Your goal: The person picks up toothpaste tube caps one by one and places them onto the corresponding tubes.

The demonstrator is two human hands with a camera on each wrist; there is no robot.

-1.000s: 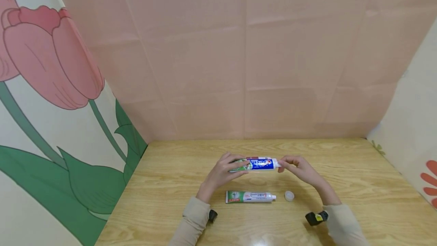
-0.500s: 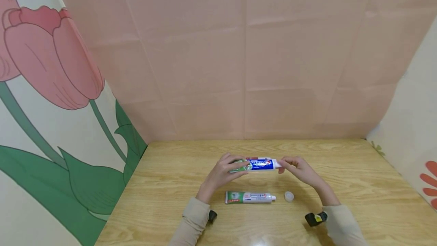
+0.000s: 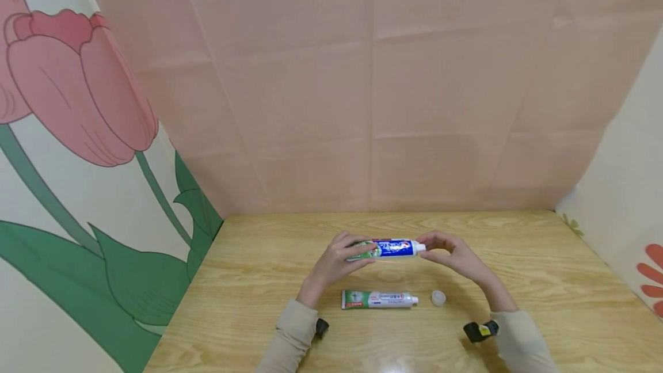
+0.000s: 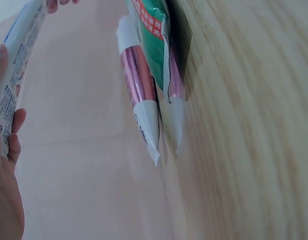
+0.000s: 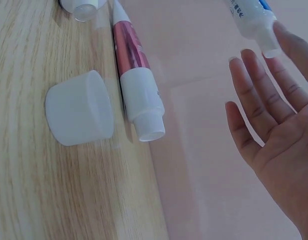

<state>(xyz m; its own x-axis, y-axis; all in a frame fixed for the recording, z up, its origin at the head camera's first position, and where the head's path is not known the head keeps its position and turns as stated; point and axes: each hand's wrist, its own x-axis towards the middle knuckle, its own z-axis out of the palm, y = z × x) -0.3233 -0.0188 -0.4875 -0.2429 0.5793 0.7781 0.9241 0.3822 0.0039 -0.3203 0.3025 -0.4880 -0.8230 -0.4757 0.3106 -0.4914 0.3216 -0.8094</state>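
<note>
My left hand grips a blue, green and white toothpaste tube by its tail end, holding it level above the table. The tube's white cap points right. Thumb and index finger of my right hand pinch this cap, while the other fingers spread apart. On the table, nearer me, lies a green and white toothpaste tube, its nozzle end also to the right. A pink-red and white tube lies farther back; in the head view the held tube mostly covers it.
A loose translucent white cap sits on the wooden table, right of the green and white tube. A pink sheet covers the wall at the table's back edge.
My right fingers have shifted slightly and opened around the cap, so more of its white side shows. The left hand and the tube stay nearly still.
</note>
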